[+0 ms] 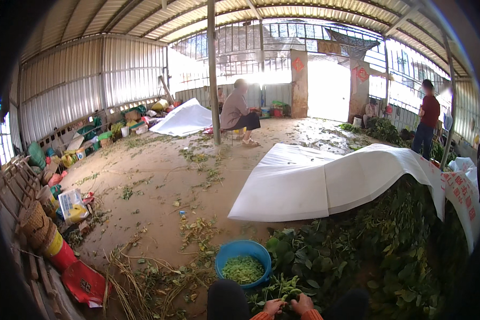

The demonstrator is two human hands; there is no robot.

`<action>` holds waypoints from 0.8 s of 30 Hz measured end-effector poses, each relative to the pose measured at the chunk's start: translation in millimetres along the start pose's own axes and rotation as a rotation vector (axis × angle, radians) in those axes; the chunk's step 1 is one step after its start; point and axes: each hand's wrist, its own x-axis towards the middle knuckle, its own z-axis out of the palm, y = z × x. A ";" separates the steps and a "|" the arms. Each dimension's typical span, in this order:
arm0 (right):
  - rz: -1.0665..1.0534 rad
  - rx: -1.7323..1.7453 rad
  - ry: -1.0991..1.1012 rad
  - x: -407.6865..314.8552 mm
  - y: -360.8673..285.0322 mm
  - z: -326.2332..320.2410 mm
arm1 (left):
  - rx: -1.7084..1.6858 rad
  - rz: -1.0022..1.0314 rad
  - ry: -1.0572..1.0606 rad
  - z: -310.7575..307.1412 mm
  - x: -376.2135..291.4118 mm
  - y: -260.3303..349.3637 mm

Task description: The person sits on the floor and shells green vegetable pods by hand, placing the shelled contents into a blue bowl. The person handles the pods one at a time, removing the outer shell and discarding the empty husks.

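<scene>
At the bottom of the view, my left hand [274,307] has its fingertips pinched on a green bean stalk [286,286] with plump pods. Just to its right, my right hand [303,304] curls around the same stalk, near its pods. A blue plastic basin [244,245] stands on the floor beyond my left knee, partly filled with green bean pods [243,270]. Beside the basin and my hands spreads a large heap of leafy bean plants [344,252]. What lies beneath my palms is hidden.
A white woven sheet [288,196] covers part of the heap. Dry stalks [132,284] and a red bag [84,284] lie to the left. A metal post [214,80] stands near a seated person [235,106]; another person [427,116] stands at the right. Leaves litter the floor [144,188].
</scene>
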 end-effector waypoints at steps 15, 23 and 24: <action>-0.302 0.248 -0.072 1.7 -46.6 -66.8 | 0.163 0.128 -0.060 -10.2 -4.2 30.5; -0.204 0.375 -0.286 8.9 -42.0 -42.9 | 0.096 0.127 -0.078 -14.8 -3.2 23.3; -0.220 0.372 -0.316 11.8 -41.1 -37.6 | 0.124 0.137 -0.085 -17.1 -2.3 24.3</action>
